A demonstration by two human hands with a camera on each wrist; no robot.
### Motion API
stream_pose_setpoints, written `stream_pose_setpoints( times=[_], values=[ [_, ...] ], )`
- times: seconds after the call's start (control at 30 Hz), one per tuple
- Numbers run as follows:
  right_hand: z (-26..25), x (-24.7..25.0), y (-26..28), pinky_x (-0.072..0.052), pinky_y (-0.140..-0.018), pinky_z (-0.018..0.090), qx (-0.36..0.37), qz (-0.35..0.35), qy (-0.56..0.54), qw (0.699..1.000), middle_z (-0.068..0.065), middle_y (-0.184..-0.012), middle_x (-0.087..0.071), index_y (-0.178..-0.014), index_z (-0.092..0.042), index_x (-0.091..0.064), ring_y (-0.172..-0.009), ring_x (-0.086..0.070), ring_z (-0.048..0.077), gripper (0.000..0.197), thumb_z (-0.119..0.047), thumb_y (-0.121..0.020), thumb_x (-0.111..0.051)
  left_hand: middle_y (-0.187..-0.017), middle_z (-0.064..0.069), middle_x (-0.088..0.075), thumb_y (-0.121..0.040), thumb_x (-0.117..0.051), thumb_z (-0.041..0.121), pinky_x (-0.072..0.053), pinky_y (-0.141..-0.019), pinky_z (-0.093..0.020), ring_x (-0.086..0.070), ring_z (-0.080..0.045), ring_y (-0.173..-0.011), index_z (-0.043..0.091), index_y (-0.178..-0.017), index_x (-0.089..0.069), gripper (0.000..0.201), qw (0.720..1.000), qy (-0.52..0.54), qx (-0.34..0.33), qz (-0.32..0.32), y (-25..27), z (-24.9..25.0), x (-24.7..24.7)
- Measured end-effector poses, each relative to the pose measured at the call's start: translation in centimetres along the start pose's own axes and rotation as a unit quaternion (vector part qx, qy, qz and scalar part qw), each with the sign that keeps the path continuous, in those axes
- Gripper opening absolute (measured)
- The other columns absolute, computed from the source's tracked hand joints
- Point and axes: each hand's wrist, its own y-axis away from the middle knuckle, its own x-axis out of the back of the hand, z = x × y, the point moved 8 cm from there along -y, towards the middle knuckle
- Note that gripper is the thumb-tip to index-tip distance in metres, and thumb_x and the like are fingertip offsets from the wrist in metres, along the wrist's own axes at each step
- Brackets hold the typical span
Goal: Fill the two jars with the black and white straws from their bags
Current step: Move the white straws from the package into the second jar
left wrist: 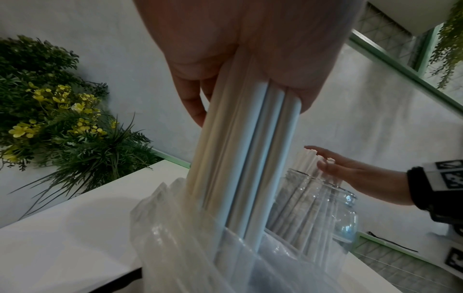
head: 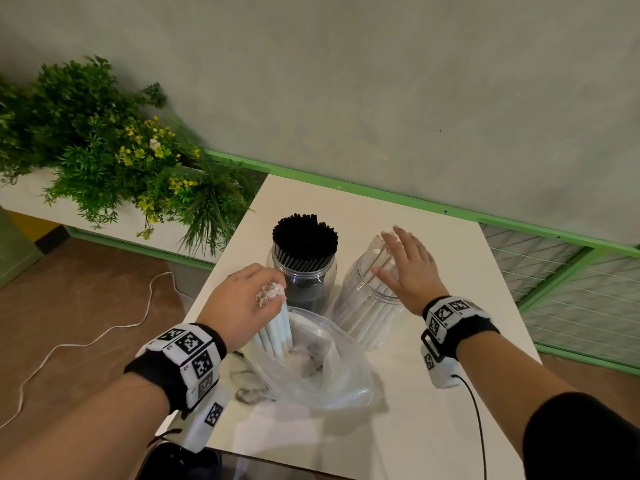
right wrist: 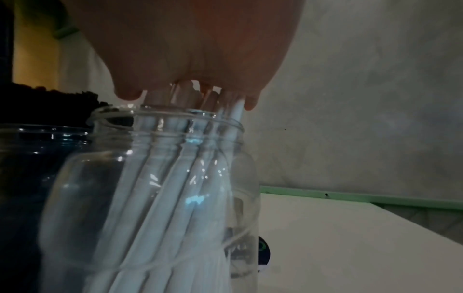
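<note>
My left hand [head: 242,303] grips a bundle of white straws [head: 273,327] [left wrist: 240,158], their lower ends still inside a clear plastic bag [head: 322,362] [left wrist: 190,247] at the table's front. Behind it stands a jar [head: 304,271] packed with black straws [head: 304,237]. To its right a clear jar [head: 363,306] [right wrist: 155,188] holds white straws [head: 377,258] [right wrist: 175,198] leaning to the far side. My right hand [head: 408,268] [right wrist: 190,59], fingers straight, rests flat on those straw tops.
The white table [head: 433,410] ends close on the left and front. Green plants [head: 104,143] with yellow flowers stand at the left. A green rail [head: 381,192] and wire mesh run behind and right. A white cable [head: 86,341] lies on the floor.
</note>
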Motion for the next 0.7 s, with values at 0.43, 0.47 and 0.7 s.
stream_pose_setpoints(
  times=[0.43, 0.47, 0.7],
  values=[
    [-0.7, 1.6, -2.6, -0.047, -0.074, 0.033, -0.077, 0.131, -0.004, 0.988, 0.001, -0.104, -0.059, -0.112, -0.016, -0.063, -0.097, -0.054, 0.024, 0.048, -0.055, -0.084, -0.06, -0.098, 0.016, -0.054, -0.076, -0.038, 0.055, -0.028, -0.068, -0.005, -0.051, -0.009, -0.084, 0.033, -0.098, -0.057, 0.037, 1.0, -0.004, 0.011, -0.005, 0.0, 0.2, 0.1],
    [-0.9, 2.1, -2.7, -0.047, -0.073, 0.034, -0.068, 0.152, -0.013, 0.986, 0.002, -0.101, -0.06, -0.109, -0.014, -0.064, -0.095, -0.055, 0.024, 0.045, -0.052, -0.085, -0.061, -0.098, 0.017, -0.054, -0.076, -0.038, 0.055, -0.028, -0.068, -0.004, -0.051, -0.009, -0.085, 0.033, -0.098, -0.057, 0.037, 1.0, -0.005, 0.012, -0.006, 0.1, 0.2, 0.1],
    [-1.1, 1.7, -4.2, -0.047, -0.078, 0.036, -0.06, 0.088, 0.008, 0.994, 0.005, -0.116, -0.056, -0.124, -0.018, -0.055, -0.106, -0.052, 0.028, 0.042, -0.04, -0.089, -0.058, -0.098, 0.016, -0.054, -0.076, -0.038, 0.054, -0.027, -0.068, -0.005, -0.05, -0.009, -0.086, 0.033, -0.098, -0.057, 0.036, 1.0, -0.004, 0.013, -0.007, -0.1, 0.3, 0.1]
  ],
)
